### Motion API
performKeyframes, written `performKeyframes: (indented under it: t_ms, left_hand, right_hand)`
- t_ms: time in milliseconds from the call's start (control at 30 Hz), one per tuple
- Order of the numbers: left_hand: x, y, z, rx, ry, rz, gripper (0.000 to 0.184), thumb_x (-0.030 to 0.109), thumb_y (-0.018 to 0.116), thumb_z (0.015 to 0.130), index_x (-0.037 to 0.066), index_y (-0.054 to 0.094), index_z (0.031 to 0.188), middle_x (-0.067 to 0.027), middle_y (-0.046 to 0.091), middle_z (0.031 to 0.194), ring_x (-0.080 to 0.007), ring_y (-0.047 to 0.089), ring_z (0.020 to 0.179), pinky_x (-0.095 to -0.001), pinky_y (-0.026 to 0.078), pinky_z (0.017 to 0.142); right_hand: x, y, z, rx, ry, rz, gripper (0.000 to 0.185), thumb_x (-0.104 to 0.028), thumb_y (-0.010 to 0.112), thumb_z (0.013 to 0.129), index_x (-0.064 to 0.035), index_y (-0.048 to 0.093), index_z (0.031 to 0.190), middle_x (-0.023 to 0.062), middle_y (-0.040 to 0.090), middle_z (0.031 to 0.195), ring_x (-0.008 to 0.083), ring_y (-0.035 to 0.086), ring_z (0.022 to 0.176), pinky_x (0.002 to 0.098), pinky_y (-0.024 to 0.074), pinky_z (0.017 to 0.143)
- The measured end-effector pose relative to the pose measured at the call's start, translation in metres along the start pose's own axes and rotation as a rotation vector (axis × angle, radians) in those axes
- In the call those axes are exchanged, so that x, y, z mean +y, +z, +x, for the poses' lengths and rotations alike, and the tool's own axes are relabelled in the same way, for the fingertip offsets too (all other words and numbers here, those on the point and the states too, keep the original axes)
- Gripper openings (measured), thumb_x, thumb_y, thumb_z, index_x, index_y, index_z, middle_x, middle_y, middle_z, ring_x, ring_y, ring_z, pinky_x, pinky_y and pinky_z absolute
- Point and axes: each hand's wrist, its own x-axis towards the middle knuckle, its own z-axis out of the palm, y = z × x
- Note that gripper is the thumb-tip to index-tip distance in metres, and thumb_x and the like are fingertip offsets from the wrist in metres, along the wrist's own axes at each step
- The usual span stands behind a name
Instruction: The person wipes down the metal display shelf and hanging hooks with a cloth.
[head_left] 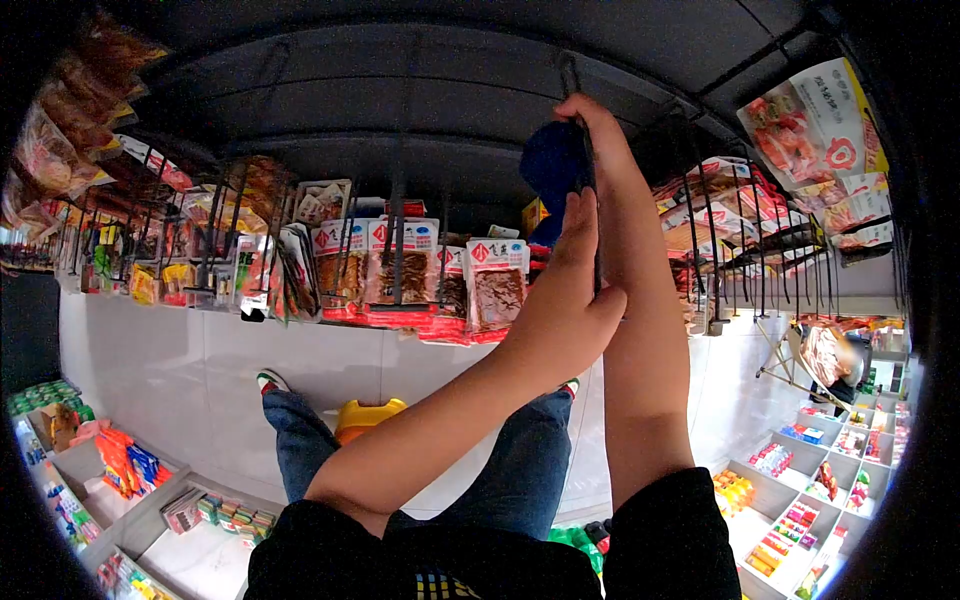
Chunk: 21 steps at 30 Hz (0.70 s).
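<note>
A thin black display rod (597,240) runs upright between my arms, toward the dark shelf above. My left hand (568,290) is closed around its lower end, fingers pointing up on one side and thumb on the other. Higher up, my right hand (592,122) reaches round the upper part of the rod. A dark blue cloth (553,168) is bunched against the rod at my right hand, its lower part hanging behind my left fingers. Most of my right fingers are hidden behind the cloth and rod. Red-and-white snack packets (497,285) hang just left of my left hand.
More hanging packets (715,215) and black hooks are to the right, and a large white-and-red pack (815,125) is at upper right. A yellow object (368,418) stands on the floor between my legs. Low product bins (800,500) flank me. A person (835,360) is at far right.
</note>
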Motion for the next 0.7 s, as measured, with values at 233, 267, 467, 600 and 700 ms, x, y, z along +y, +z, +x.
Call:
performKeyframes:
  t_ms: [233, 267, 467, 600, 700]
  left_hand:
    - [0.002, -0.001, -0.003, -0.05, -0.112, -0.106, 0.082, -0.005, 0.049, 0.077, 0.005, 0.006, 0.145, -0.019, 0.018, 0.149, -0.0165, 0.046, 0.111, -0.0245, 0.042, 0.083]
    - [0.001, -0.001, -0.004, -0.054, -0.135, -0.132, 0.082, -0.006, 0.048, 0.077, 0.007, 0.005, 0.146, -0.0179, 0.017, 0.149, -0.016, 0.045, 0.111, -0.0245, 0.042, 0.082]
    - [-0.01, -0.001, -0.005, -0.065, -0.106, -0.188, 0.082, -0.001, 0.051, 0.078, 0.008, 0.006, 0.146, -0.0189, 0.015, 0.148, -0.022, 0.031, 0.114, -0.0275, 0.04, 0.084]
    - [0.0, -0.006, -0.011, -0.115, -0.278, -0.29, 0.081, 0.006, 0.058, 0.08, 0.004, 0.009, 0.145, -0.0236, 0.035, 0.134, -0.0261, 0.044, 0.115, -0.0285, 0.047, 0.076]
    - [0.0, -0.003, -0.018, -0.103, -0.35, -0.435, 0.079, 0.009, 0.059, 0.083, 0.004, 0.009, 0.144, -0.0163, 0.053, 0.106, -0.0116, 0.053, 0.072, -0.0236, 0.046, 0.056]
  right_hand:
    - [0.019, -0.014, 0.032, -0.082, -0.133, -0.022, 0.02, -0.031, 0.062, 0.07, -0.0131, 0.057, 0.077, 0.0007, 0.052, 0.075, 0.0159, 0.045, 0.073, 0.0311, 0.0349, 0.071]
    - [0.021, -0.014, 0.034, -0.089, -0.148, -0.027, 0.022, -0.033, 0.063, 0.071, -0.013, 0.058, 0.079, 0.0012, 0.053, 0.077, 0.017, 0.046, 0.074, 0.0308, 0.0357, 0.072]
    - [0.015, -0.011, 0.013, 0.099, -0.084, -0.063, 0.044, -0.04, 0.065, 0.073, -0.0062, 0.059, 0.101, 0.0062, 0.059, 0.095, 0.0225, 0.052, 0.087, 0.0327, 0.04, 0.08]
    - [0.022, -0.031, -0.031, 0.17, -0.19, -0.092, 0.053, -0.042, 0.063, 0.073, -0.0018, 0.058, 0.108, 0.0108, 0.059, 0.098, 0.0212, 0.053, 0.095, 0.0325, 0.0392, 0.086]
    - [0.025, -0.065, -0.042, 0.188, -0.229, -0.386, 0.043, -0.028, 0.063, 0.072, -0.0019, 0.058, 0.106, 0.01, 0.06, 0.095, 0.0197, 0.055, 0.091, 0.0294, 0.0415, 0.082]
